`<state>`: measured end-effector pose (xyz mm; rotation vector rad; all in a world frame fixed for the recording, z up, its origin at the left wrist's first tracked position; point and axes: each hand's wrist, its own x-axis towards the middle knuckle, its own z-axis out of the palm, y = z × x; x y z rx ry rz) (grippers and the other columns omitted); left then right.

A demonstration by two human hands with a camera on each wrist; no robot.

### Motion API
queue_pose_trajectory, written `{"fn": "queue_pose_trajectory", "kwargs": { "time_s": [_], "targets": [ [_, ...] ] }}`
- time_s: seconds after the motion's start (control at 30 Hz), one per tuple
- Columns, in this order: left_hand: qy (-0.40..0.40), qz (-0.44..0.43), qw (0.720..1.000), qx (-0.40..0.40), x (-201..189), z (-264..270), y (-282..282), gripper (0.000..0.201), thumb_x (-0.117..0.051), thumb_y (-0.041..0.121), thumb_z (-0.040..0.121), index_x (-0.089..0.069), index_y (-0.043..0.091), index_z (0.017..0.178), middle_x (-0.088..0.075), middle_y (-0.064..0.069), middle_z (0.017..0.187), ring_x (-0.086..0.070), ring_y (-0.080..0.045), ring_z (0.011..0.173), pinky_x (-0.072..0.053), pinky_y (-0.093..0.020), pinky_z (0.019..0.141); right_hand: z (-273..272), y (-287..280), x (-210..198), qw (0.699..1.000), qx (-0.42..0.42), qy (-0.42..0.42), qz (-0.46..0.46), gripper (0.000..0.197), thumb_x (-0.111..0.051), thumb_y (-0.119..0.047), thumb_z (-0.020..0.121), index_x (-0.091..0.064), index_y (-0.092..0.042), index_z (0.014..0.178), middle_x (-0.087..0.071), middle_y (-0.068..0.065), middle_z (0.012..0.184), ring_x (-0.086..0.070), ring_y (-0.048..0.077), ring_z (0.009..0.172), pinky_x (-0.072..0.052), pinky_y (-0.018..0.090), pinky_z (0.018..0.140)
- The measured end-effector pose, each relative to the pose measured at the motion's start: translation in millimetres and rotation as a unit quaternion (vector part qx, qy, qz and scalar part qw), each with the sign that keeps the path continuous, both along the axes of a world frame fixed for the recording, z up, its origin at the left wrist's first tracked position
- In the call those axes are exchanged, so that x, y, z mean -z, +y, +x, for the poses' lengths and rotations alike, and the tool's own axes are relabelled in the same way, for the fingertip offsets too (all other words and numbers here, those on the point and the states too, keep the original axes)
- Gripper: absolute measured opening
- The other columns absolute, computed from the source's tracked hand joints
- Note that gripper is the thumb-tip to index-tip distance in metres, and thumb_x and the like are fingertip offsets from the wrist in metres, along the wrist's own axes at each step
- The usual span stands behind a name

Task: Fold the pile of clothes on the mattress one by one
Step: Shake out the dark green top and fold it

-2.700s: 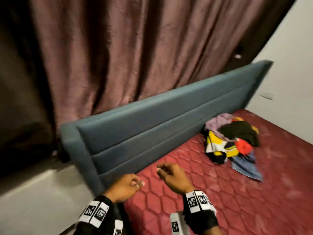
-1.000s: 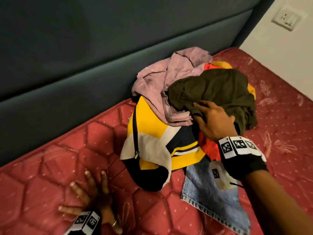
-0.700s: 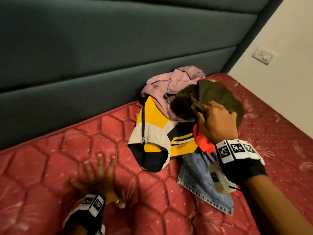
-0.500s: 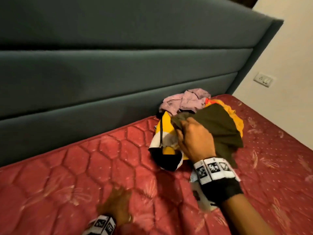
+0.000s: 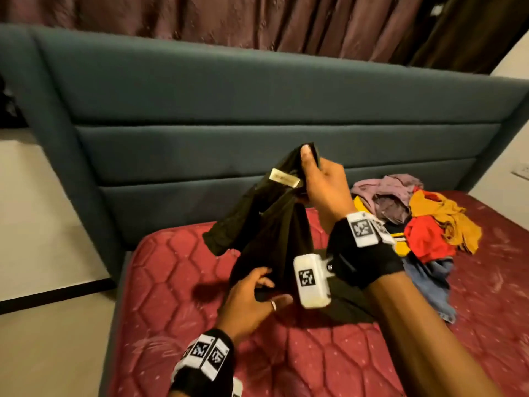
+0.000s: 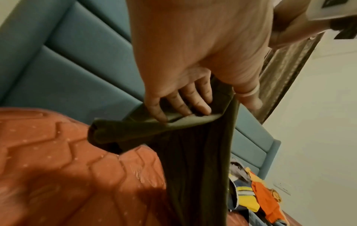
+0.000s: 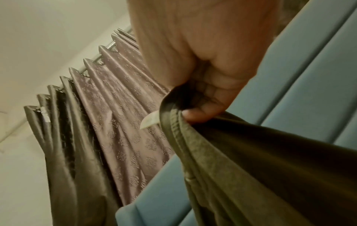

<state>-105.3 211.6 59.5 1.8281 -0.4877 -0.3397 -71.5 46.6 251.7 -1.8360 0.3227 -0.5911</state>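
A dark olive garment (image 5: 269,224) hangs in the air above the red quilted mattress (image 5: 177,282), near the mattress's left edge and in front of the teal padded headboard (image 5: 229,110). The right hand (image 5: 320,181) holds it up by its top hem, thumb and fingers pinched tight on the fabric, with a pale sewn-in label (image 5: 284,178) showing just beside the thumb. In the right wrist view the same hem bunches under the curled fingers (image 7: 201,116). Lower down, the left hand (image 5: 252,296) grips the hanging cloth, its fingers (image 6: 181,102) curled over a folded edge and the thumb behind it; a ring (image 5: 274,305) sits on one finger. One loose flap of the garment sticks out to the left, and its bottom trails onto the mattress below the right forearm.

The rest of the pile of clothes (image 5: 415,224) lies on the mattress against the headboard, to the right of the held garment and apart from it: a mauve piece (image 5: 386,193), a mustard piece (image 5: 446,219), a red piece (image 5: 426,239), a yellow and navy piece partly hidden by the right wrist, and denim (image 5: 429,282) at the near side.

Purple curtains (image 5: 257,21) hang behind the headboard, and a wall socket (image 5: 522,171) sits on the right wall.
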Motion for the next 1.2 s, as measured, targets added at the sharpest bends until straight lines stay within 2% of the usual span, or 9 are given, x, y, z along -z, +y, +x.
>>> {"fn": "queue_pose_trajectory", "kwargs": {
  "time_s": [0.1,0.2,0.43,0.5,0.57,0.67,0.87,1.07,1.2],
  "targets": [
    [-0.092,0.050,0.991,-0.078,-31.9,-3.6,18.9,0.077,-0.081,0.065,0.061,-0.056,0.032,0.126,-0.056,0.008,0.117,-0.055,-0.010,0.114,-0.045,-0.034,0.103,-7.6,21.9,-56.7,0.997,-0.021,-0.041,0.070,0.040,-0.051,-0.046,0.101,-0.063,-0.010,0.088,-0.064,0.012,0.081,-0.065,0.018,0.068,-0.052,0.026,0.050],
    [-0.127,0.045,0.976,-0.172,-61.3,-6.2,26.7,0.106,-0.081,0.068,0.054,-0.036,0.024,0.139,-0.039,-0.002,0.134,-0.046,-0.024,0.127,-0.042,-0.043,0.108,-17.0,36.1,-87.9,0.991,-0.042,-0.065,0.108,0.034,-0.048,-0.041,0.103,-0.060,-0.013,0.089,-0.064,0.008,0.077,-0.061,0.015,0.060,-0.048,0.021,0.049],
    [-0.340,0.056,0.845,-0.409,-99.5,0.9,66.2,0.102,-0.088,0.051,0.055,-0.038,0.011,0.135,-0.035,-0.016,0.148,-0.042,-0.038,0.129,-0.044,-0.055,0.098,-42.7,38.2,-97.5,0.973,-0.042,-0.122,0.190,0.031,-0.048,-0.028,0.105,-0.058,-0.013,0.081,-0.060,0.004,0.068,-0.054,0.009,0.047,-0.038,0.018,0.040],
    [-0.277,0.106,0.886,-0.357,-97.7,10.4,79.7,0.079,-0.081,0.055,0.063,-0.049,0.031,0.130,-0.049,-0.001,0.142,-0.045,-0.029,0.128,-0.042,-0.051,0.100,-49.2,30.4,-90.7,0.967,-0.026,-0.129,0.217,0.030,-0.047,-0.027,0.105,-0.056,-0.011,0.082,-0.058,0.002,0.063,-0.052,0.008,0.045,-0.035,0.018,0.038],
    [-0.172,0.122,0.950,-0.230,-81.3,19.5,89.0,0.039,-0.068,0.059,0.071,-0.057,0.049,0.107,-0.070,0.017,0.101,-0.063,-0.018,0.107,-0.049,-0.046,0.093,-51.8,22.5,-75.8,0.968,0.004,-0.106,0.229,0.031,-0.048,-0.029,0.105,-0.055,-0.011,0.081,-0.057,0.001,0.062,-0.051,0.009,0.046,-0.033,0.017,0.037],
    [-0.094,0.035,0.981,-0.168,-51.6,14.2,98.5,0.011,-0.065,0.044,0.079,-0.064,0.036,0.087,-0.069,0.013,0.070,-0.064,-0.008,0.069,-0.054,-0.040,0.071,-51.9,1.4,-37.3,0.974,0.057,-0.038,0.216,0.032,-0.050,-0.033,0.104,-0.057,-0.014,0.079,-0.057,0.005,0.071,-0.052,0.012,0.051,-0.037,0.019,0.038],
    [-0.162,0.009,0.965,-0.206,-25.4,0.1,117.2,0.012,-0.074,0.015,0.087,-0.073,0.026,0.084,-0.069,0.010,0.087,-0.061,-0.001,0.084,-0.045,-0.019,0.074,-63.1,-27.9,29.8,0.964,0.123,0.062,0.227,0.026,-0.052,-0.036,0.102,-0.052,-0.019,0.082,-0.058,0.004,0.079,-0.059,0.015,0.061,-0.050,0.031,0.062],
    [-0.261,0.028,0.930,-0.256,-58.8,6.2,131.9,0.009,-0.073,0.017,0.089,-0.080,0.017,0.095,-0.073,0.007,0.094,-0.067,-0.011,0.083,-0.049,-0.022,0.080,-51.9,-39.4,44.2,0.937,0.101,0.097,0.320,0.020,-0.049,-0.037,0.103,-0.053,-0.017,0.100,-0.066,0.007,0.093,-0.067,0.015,0.048,-0.039,0.016,0.037],
    [-0.334,0.039,0.896,-0.291,-81.2,14.1,139.7,0.010,-0.074,0.020,0.089,-0.080,0.017,0.096,-0.075,0.003,0.095,-0.070,-0.015,0.087,-0.054,-0.030,0.082,-38.6,-40.4,31.7,0.946,0.088,0.101,0.295,0.026,-0.048,-0.039,0.103,-0.055,-0.014,0.100,-0.068,0.008,0.089,-0.068,0.015,0.048,-0.044,0.018,0.039]
  ]
}}
